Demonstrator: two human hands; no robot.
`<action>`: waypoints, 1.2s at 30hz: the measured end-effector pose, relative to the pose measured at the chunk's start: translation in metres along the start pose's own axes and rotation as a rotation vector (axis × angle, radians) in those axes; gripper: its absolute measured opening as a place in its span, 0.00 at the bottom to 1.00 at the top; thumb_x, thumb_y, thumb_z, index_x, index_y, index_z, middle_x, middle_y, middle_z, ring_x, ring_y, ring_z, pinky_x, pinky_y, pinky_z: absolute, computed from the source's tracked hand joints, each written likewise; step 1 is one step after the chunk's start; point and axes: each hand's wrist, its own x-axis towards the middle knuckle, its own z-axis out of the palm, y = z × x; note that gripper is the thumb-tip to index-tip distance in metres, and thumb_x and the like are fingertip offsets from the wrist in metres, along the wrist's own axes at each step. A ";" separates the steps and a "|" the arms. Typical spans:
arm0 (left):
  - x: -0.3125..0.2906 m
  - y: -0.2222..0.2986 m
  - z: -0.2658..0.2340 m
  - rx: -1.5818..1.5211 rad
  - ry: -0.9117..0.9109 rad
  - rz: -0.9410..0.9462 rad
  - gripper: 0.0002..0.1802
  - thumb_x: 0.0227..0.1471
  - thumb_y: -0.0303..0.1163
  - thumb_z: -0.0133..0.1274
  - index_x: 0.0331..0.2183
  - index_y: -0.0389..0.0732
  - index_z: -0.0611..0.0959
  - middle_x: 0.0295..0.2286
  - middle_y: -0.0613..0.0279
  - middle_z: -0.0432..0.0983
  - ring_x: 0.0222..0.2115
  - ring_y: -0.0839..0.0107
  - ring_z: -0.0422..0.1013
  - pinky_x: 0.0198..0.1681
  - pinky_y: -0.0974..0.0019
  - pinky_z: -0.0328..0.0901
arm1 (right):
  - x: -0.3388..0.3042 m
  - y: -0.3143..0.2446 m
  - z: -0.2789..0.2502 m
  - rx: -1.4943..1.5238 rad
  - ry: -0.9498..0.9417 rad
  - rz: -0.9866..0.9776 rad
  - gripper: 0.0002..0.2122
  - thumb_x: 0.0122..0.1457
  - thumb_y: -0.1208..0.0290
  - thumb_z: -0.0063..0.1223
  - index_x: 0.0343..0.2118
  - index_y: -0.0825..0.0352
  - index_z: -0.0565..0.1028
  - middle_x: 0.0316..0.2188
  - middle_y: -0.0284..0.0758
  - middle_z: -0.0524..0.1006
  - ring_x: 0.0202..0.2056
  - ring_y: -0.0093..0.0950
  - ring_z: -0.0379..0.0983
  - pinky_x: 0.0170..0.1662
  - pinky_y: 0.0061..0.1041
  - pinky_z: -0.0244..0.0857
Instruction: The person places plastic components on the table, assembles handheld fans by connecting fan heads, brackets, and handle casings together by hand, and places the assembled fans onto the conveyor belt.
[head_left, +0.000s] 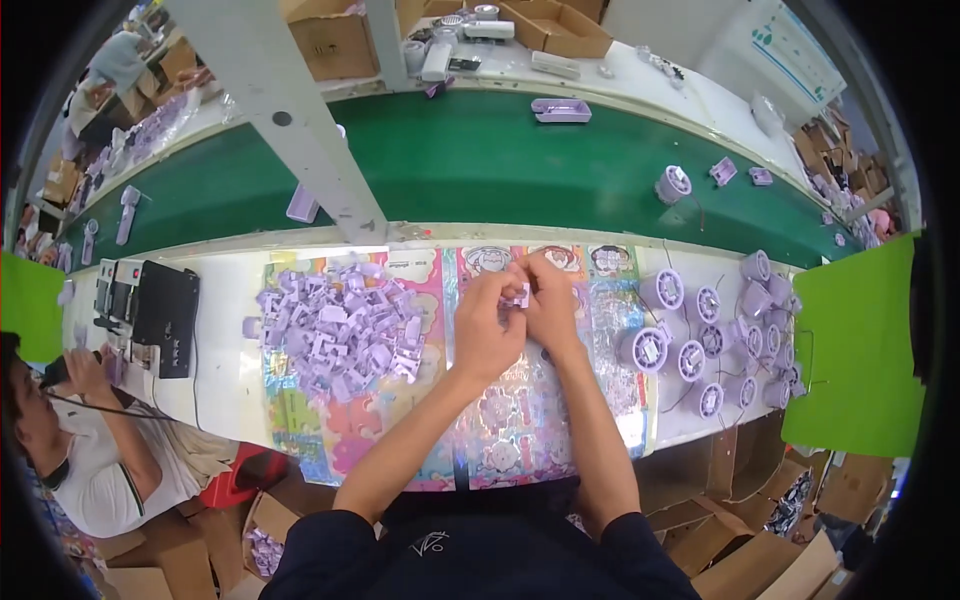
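Observation:
Over the middle of the colourful printed mat [400,440], my two hands are close together. My left hand [490,315] and my right hand [548,300] both pinch a small lilac plastic part [522,296], mostly hidden by the fingers. To the left of my hands lies a heap of small lilac plastic parts [340,330]. On the right stand several round lilac housings with wires [690,360], some at the mat's edge and others on the white table.
Beyond the table runs a green conveyor belt [450,160] carrying lilac pieces, among them a tray-shaped part [561,110]. A grey post [290,120] rises at the belt's near side. A black device [150,315] stands left, near a seated person [110,440]. Cardboard boxes [730,520] sit below right.

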 end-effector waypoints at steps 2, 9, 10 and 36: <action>-0.003 0.006 -0.024 0.113 -0.115 0.106 0.14 0.41 0.17 0.54 0.34 0.39 0.78 0.33 0.54 0.75 0.35 0.52 0.73 0.38 0.54 0.69 | -0.017 -0.010 0.000 -0.182 0.025 -0.129 0.04 0.57 0.74 0.59 0.31 0.68 0.75 0.27 0.41 0.76 0.30 0.41 0.73 0.33 0.37 0.66; 0.019 0.028 -0.121 0.619 -0.120 0.196 0.12 0.41 0.20 0.54 0.33 0.39 0.83 0.33 0.54 0.75 0.40 0.50 0.72 0.45 0.51 0.66 | -0.118 -0.049 -0.035 -0.360 0.008 -0.102 0.04 0.55 0.76 0.61 0.29 0.68 0.76 0.25 0.39 0.73 0.28 0.38 0.73 0.32 0.35 0.66; 0.021 0.022 -0.132 0.719 -0.090 0.210 0.12 0.41 0.20 0.54 0.32 0.39 0.84 0.33 0.54 0.75 0.42 0.50 0.71 0.46 0.51 0.65 | -0.127 -0.054 -0.039 -0.367 0.034 -0.097 0.04 0.55 0.76 0.61 0.29 0.68 0.76 0.25 0.39 0.73 0.28 0.38 0.73 0.32 0.35 0.66; 0.298 -0.140 0.098 0.914 -0.396 0.399 0.39 0.51 0.30 0.60 0.62 0.40 0.64 0.58 0.48 0.67 0.59 0.52 0.65 0.60 0.51 0.64 | -0.113 -0.034 -0.116 -0.614 0.363 -0.110 0.21 0.46 0.72 0.70 0.45 0.68 0.77 0.46 0.43 0.75 0.46 0.40 0.75 0.48 0.35 0.73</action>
